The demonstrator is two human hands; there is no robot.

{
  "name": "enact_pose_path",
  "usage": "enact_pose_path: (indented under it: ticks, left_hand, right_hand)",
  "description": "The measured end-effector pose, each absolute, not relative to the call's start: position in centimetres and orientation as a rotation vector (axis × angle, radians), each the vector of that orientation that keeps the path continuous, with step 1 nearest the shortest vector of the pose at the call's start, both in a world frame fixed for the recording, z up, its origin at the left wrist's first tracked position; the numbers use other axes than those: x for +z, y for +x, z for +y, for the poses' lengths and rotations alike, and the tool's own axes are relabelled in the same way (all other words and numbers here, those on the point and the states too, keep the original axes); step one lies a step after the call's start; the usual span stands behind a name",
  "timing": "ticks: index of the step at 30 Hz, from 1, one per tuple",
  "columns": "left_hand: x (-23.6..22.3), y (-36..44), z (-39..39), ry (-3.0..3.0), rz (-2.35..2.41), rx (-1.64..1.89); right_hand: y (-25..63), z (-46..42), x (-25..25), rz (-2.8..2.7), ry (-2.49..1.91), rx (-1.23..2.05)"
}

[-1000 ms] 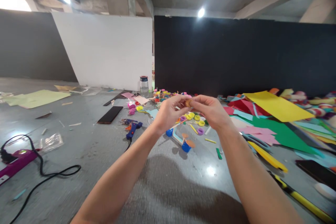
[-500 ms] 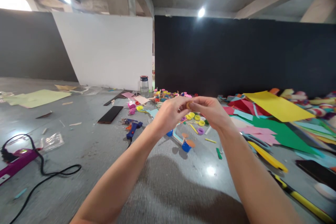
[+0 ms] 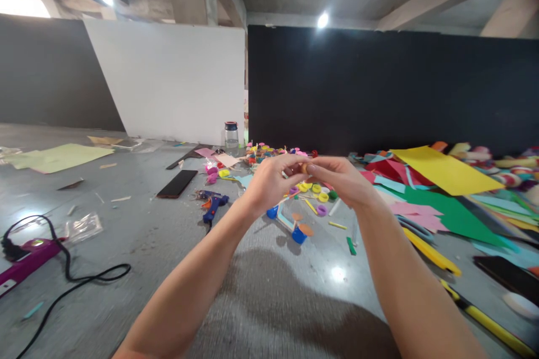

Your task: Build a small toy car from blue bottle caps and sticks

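Note:
My left hand (image 3: 272, 179) and my right hand (image 3: 337, 178) meet above the far middle of the grey table, fingertips pinched together. Between them is a small tan, rounded piece (image 3: 304, 168), mostly covered by the fingers, so its kind is unclear. Below the hands stands a small craft build with blue bottle caps (image 3: 299, 235), orange discs (image 3: 306, 229) and a light blue strip (image 3: 286, 219). Yellow caps (image 3: 323, 197) and a purple cap (image 3: 321, 210) lie just beyond it. A blue glue gun (image 3: 214, 206) rests left of my left hand.
To the right lie coloured paper sheets (image 3: 448, 171), blue-handled scissors (image 3: 415, 227) and yellow cutters (image 3: 433, 251). A black phone (image 3: 177, 184) and a water bottle (image 3: 231, 136) are left of centre. At the left, a purple power strip (image 3: 31, 261) trails a black cable (image 3: 90, 279).
My right hand has shifted slightly right and down, and its fingers have moved a little on the tan piece. The things on the table have stayed in place.

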State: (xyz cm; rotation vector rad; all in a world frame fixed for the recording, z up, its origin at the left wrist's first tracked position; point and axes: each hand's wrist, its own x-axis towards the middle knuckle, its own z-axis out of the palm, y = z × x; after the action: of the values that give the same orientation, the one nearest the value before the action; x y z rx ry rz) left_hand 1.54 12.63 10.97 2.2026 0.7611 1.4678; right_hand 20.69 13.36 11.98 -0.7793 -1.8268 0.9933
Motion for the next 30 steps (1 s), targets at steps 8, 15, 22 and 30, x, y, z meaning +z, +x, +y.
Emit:
enact_pose_path:
  ticks: [8, 15, 22, 30]
  left_hand:
    - [11.0, 2.0, 12.5, 1.907, 0.720, 1.409]
    - [11.8, 2.1, 12.0, 1.696, 0.712, 1.431]
    - [11.8, 2.0, 11.9, 1.613, 0.773, 1.415]
    - [10.7, 3.3, 12.2, 1.522, 0.578, 1.523]
  right_hand:
    - [20.2, 14.0, 11.5, -1.727, -0.780, 0.965]
    - [20.3, 13.9, 11.5, -1.822, -0.757, 1.013]
    - [20.1, 13.3, 12.0, -1.745, -0.777, 0.885]
    - [19.9, 13.9, 11.4, -1.633, -0.758, 0.966]
